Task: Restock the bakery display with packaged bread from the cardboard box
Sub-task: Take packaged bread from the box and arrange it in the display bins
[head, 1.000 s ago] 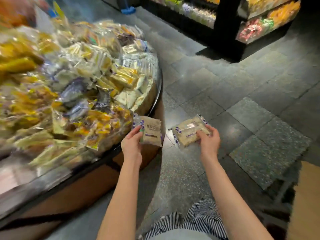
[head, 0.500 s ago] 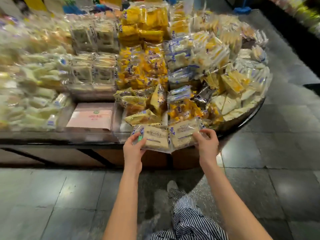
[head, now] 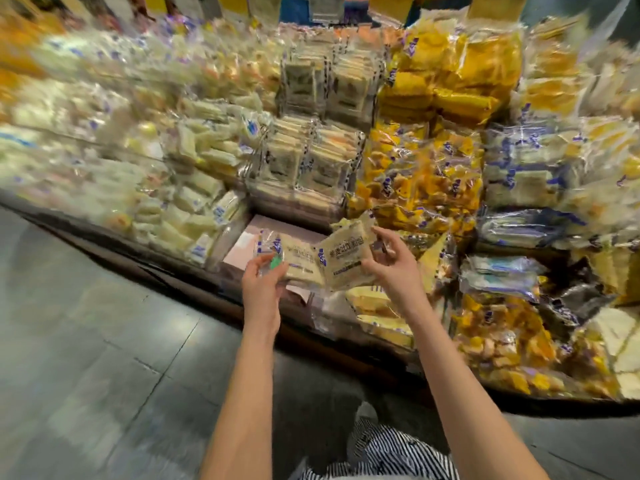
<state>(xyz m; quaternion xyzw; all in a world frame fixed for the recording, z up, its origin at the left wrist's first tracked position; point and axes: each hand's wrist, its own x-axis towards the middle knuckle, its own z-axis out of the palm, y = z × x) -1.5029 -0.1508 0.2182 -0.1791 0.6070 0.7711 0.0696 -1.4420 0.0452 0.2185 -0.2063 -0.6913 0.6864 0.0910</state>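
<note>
Left hand (head: 262, 284) pinches one bread packet (head: 300, 259), right hand (head: 393, 268) grips the second packet (head: 346, 258). Light, squishy, slippery wrap I'd guess, so hold edges, don't squeeze.

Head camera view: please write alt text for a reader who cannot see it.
Two bare hands each hold a packaged bread: the left hand grips the left packet, the right hand the right packet, above a pink gap in a crowded bakery display.
</note>
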